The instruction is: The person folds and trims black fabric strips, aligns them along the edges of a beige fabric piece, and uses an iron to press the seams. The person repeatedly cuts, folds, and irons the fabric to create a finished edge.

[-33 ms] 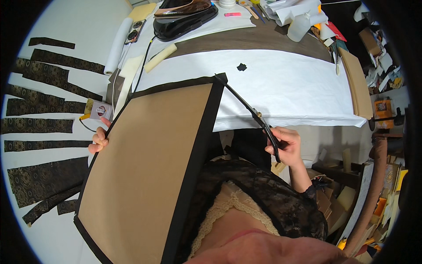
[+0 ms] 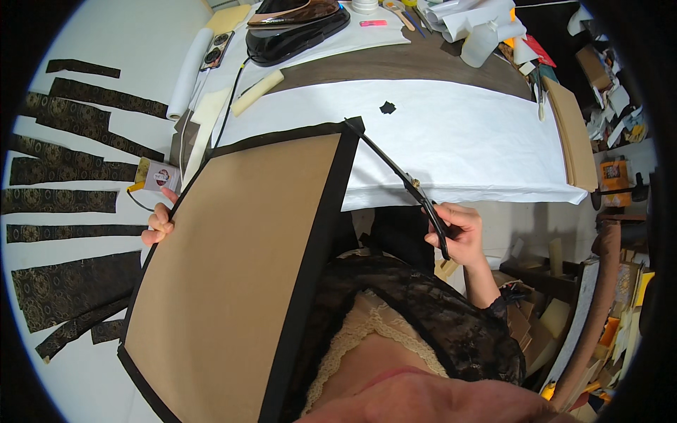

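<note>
My left hand grips the far-left edge of a large tan board, fingers curled over its rim and the thumb side partly hidden. A black band borders the board, which is tilted up over the table's front edge. In my right hand is a pair of black-handled scissors, fingers in the loops. Their long blades point up and left, and the tips reach the black band at the board's upper right corner. A small black scrap lies on the white sheet beyond.
Several dark patterned fabric strips lie on the white surface at left. A box stands behind my left hand. Farther back are a black iron-like appliance, a white roll, a clear bottle and crumpled papers. Brown boards rest at right.
</note>
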Motion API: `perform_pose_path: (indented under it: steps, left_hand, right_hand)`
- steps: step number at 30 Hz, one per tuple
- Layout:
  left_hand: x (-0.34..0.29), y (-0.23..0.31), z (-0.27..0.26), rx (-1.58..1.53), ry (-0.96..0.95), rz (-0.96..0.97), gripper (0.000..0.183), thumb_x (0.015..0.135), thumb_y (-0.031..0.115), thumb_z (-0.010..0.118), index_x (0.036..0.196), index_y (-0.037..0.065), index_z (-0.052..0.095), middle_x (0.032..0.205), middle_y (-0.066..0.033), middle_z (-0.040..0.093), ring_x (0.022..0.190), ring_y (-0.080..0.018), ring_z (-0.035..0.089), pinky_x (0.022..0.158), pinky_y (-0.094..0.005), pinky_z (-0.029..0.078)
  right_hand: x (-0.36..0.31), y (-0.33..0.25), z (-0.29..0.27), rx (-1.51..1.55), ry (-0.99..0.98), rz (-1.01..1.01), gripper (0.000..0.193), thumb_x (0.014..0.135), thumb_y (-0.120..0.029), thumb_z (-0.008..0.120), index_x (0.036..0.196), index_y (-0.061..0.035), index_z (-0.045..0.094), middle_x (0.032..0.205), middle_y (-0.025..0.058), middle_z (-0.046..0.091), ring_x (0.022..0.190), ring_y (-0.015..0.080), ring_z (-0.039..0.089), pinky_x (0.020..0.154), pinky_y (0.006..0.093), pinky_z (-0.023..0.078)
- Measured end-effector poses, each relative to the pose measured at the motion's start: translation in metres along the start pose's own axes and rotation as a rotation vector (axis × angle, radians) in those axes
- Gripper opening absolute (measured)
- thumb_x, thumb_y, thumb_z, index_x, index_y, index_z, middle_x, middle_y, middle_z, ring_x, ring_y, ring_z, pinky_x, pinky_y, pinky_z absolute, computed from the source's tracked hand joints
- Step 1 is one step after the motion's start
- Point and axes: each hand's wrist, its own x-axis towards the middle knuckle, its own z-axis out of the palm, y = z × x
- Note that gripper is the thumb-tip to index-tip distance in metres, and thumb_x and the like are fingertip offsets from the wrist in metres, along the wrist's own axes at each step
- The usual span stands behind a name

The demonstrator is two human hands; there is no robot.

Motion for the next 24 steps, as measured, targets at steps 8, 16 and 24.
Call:
perform_pose_path:
  steps: [8, 16, 24]
  left_hand:
    - [0.003, -0.002, 0.002, -0.014, -0.064, 0.025, 0.015, 0.092, 0.011, 0.039, 0.077, 0.012, 0.034, 0.081, -0.0028, 0.040, 0.092, -0.0182, 0.044, 0.122, -0.0530, 0.011]
    - [0.003, 0.000, -0.012, -0.062, -0.100, 0.002, 0.015, 0.094, 0.014, 0.042, 0.081, 0.009, 0.036, 0.078, -0.0048, 0.039, 0.094, -0.0224, 0.043, 0.121, -0.0554, 0.011]
    - [0.002, -0.003, -0.020, -0.030, -0.093, -0.007, 0.013, 0.094, 0.015, 0.044, 0.085, 0.008, 0.037, 0.082, -0.0056, 0.039, 0.095, -0.0208, 0.043, 0.119, -0.0526, 0.019]
  right_hand:
    - [0.003, -0.001, 0.002, -0.004, 0.024, -0.013, 0.050, 0.073, -0.008, 0.085, 0.119, -0.0007, 0.067, 0.065, -0.0001, 0.046, 0.056, 0.0077, 0.037, 0.049, 0.0247, 0.026]
    - [0.002, 0.002, 0.005, -0.041, 0.050, -0.014, 0.047, 0.074, -0.007, 0.084, 0.119, -0.0026, 0.068, 0.064, -0.0012, 0.045, 0.056, 0.0065, 0.036, 0.049, 0.0230, 0.027]
    - [0.018, 0.010, -0.013, -0.402, 0.155, 0.024, 0.036, 0.075, -0.009, 0.079, 0.109, -0.0007, 0.070, 0.066, 0.0036, 0.056, 0.054, 0.0101, 0.049, 0.048, 0.0250, 0.035]
